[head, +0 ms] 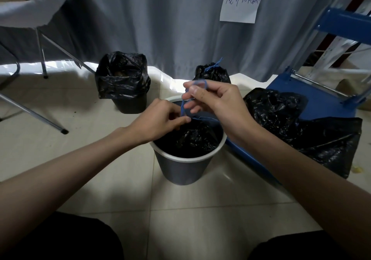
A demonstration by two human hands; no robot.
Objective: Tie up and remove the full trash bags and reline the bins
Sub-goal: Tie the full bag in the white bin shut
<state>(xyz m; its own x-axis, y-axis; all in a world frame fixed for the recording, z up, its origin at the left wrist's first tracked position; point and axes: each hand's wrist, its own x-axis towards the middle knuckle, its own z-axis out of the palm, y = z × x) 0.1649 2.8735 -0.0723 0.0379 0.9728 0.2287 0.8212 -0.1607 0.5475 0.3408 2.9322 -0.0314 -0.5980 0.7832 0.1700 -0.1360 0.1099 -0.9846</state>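
Head view: both hands' fingers (186, 119) pinch thin blue drawstring (183, 107).

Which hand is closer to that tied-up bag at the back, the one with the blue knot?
Right. The right hand is raised just in front of the tied bag; the left hand sits lower and further left, over the near bin.

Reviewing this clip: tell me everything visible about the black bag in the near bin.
The black bag is thin, crinkled, glossy plastic, gathered at its top and sitting inside the grey, white-rimmed bin. A blue drawstring rises from its neck. The left hand pinches the string at the gathered neck; the right hand holds a loop of it higher up. It is not yet lifted out.
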